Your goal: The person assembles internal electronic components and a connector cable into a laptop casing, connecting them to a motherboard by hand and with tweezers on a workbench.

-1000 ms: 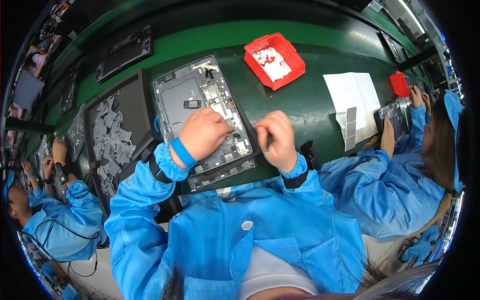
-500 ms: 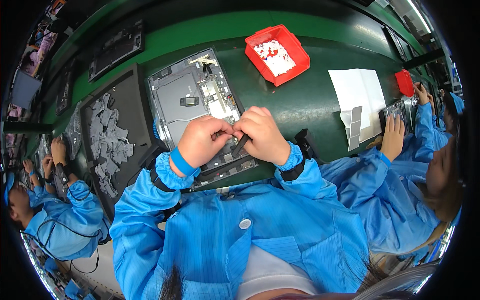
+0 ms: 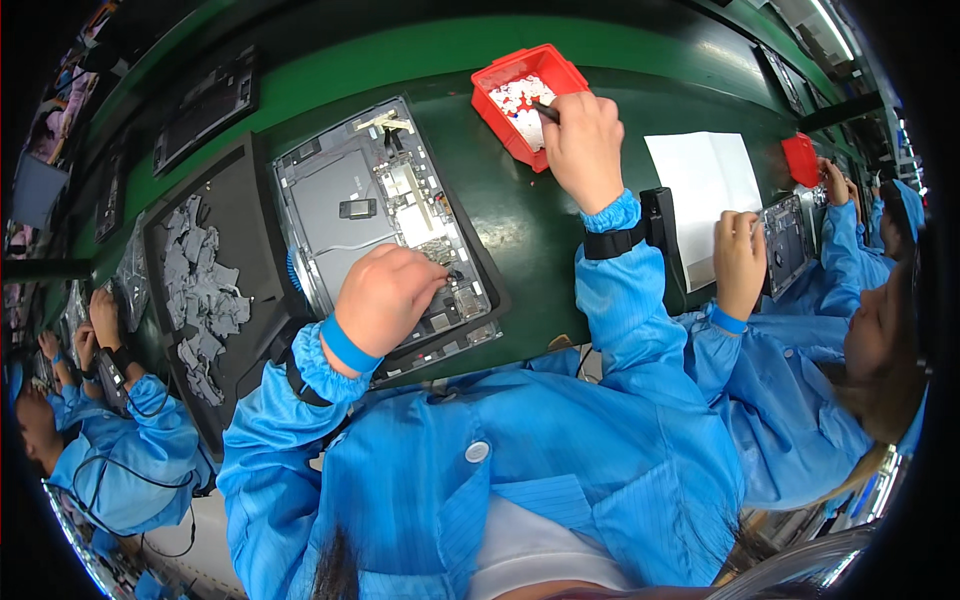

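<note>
An opened tablet-like device lies on a black mat, its grey inner parts and circuit boards exposed. My left hand rests over its lower right part, thumb and fingertips pinched at the board. Something small and dark shows at those fingertips, too small to name. My right hand reaches over the near right rim of a red bin, closed round a slim black tool. The tool's end points at small white pieces inside the bin. A small dark module lies on the device.
To the left, a black tray holds torn grey scraps. A white sheet lies to the right, near a co-worker's hand and another device. More co-workers sit at the far left. A second red bin stands far right.
My right hand has moved from the device up and right to the red bin, with the black tool in it. My left hand stays at the board. The co-worker's hand at right has moved left.
</note>
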The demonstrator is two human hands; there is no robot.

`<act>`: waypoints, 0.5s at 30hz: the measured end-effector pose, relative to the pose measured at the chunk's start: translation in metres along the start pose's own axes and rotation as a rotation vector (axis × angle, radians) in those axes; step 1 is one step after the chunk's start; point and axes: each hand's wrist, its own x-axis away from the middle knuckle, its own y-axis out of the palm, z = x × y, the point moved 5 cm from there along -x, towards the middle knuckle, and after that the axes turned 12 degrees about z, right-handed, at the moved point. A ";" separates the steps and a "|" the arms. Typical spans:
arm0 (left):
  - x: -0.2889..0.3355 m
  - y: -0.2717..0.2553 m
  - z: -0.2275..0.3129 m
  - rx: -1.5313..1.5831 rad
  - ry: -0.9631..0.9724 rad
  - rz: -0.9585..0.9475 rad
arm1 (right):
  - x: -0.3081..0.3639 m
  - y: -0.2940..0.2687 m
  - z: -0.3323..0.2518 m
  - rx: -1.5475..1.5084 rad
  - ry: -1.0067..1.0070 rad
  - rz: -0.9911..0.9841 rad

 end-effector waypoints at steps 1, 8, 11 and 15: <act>-0.001 -0.001 0.002 -0.009 0.004 0.002 | -0.004 -0.004 0.001 0.031 0.017 0.045; 0.001 -0.007 0.000 -0.039 0.040 0.028 | 0.037 -0.036 -0.015 -1.230 0.793 -0.142; -0.001 -0.007 -0.003 0.013 0.011 0.042 | 0.070 -0.044 -0.050 -1.460 0.931 -0.269; 0.002 -0.006 -0.005 0.060 -0.029 0.061 | 0.097 -0.044 -0.076 -1.390 0.807 -0.229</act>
